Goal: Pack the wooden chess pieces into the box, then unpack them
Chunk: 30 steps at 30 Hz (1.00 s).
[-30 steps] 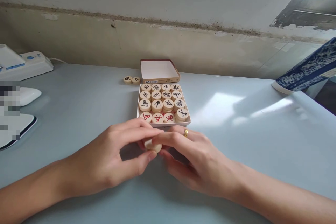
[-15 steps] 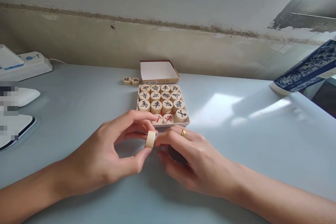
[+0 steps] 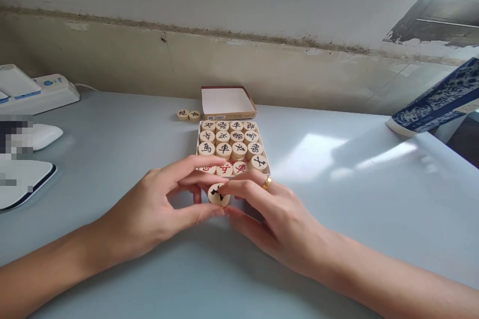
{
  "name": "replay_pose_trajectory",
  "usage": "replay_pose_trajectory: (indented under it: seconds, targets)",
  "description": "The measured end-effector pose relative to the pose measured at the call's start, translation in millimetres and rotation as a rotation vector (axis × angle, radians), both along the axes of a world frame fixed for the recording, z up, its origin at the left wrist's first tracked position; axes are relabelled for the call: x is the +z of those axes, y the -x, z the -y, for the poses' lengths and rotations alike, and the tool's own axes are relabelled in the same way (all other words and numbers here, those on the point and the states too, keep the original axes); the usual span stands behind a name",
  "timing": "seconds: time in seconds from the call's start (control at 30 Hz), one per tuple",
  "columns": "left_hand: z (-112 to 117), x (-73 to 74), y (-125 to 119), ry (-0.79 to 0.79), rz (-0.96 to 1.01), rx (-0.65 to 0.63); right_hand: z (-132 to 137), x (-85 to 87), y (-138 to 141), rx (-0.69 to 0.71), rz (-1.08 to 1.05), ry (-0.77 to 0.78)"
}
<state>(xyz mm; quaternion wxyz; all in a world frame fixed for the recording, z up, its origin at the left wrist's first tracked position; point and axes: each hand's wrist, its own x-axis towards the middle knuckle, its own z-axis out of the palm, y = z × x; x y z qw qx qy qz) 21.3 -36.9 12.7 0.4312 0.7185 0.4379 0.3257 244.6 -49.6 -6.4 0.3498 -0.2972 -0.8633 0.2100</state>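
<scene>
A round wooden Chinese chess piece [image 3: 214,199] with a black character is held between both hands, its marked face turned up toward me. My left hand [image 3: 160,209] grips its side with thumb and fingers. From the other side, my right hand [image 3: 277,219], with a gold ring, has its index finger over the face and its thumb at the lower edge. Just beyond is an open box [image 3: 266,169] packed with rows of pieces. Most show black characters; the nearest row includes red-marked pieces [image 3: 224,168], partly hidden by my fingers.
Behind the box lies its upturned lid [image 3: 228,99]. Two loose pieces [image 3: 188,115] sit left of the lid. A white power strip [image 3: 56,94], a white mouse [image 3: 47,137] and a white pad [image 3: 33,184] are at the left. A blue patterned cylinder [image 3: 430,99] leans at the right.
The chess piece has turned from edge-on to face-up, so its black character shows. My right fingers have moved onto it. The view has shifted slightly.
</scene>
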Motion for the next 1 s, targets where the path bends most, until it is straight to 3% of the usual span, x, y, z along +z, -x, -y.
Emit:
replay_pose_trajectory:
  seconds: [0.13,0.3,0.43,0.53,0.63,0.73,0.87,1.0]
  targets:
    - [-1,1.2,0,0.052,0.044,0.004,3,1.0,0,-0.074,-0.006,-0.21]
    - [1,-0.3,-1,-0.059,0.05,-0.082,1,1.3,0,0.002,-0.019,-0.324]
    - [-1,-2.7,5,-0.302,-0.06,-0.12,-3,1.8,-1,-0.102,0.023,-0.369]
    - [-7,-2.0,13,-0.571,-0.193,-0.084,-6,0.7,-2,-0.197,0.089,-0.397]
    - [-16,-0.7,20,-0.861,-0.315,-0.061,-7,-0.9,-3,-0.191,0.122,-0.39]
    - [-26,-1.0,23,-1.006,-0.394,-0.036,-9,-1.5,-4,-0.172,0.115,-0.39]
    - [-37,-0.6,28,-1.007,-0.446,0.089,-11,-2.6,-5,-0.236,0.098,-0.402]
    - [-44,3.0,33,-0.842,-0.582,0.212,-14,-5.9,-6,-0.299,0.158,-0.425]
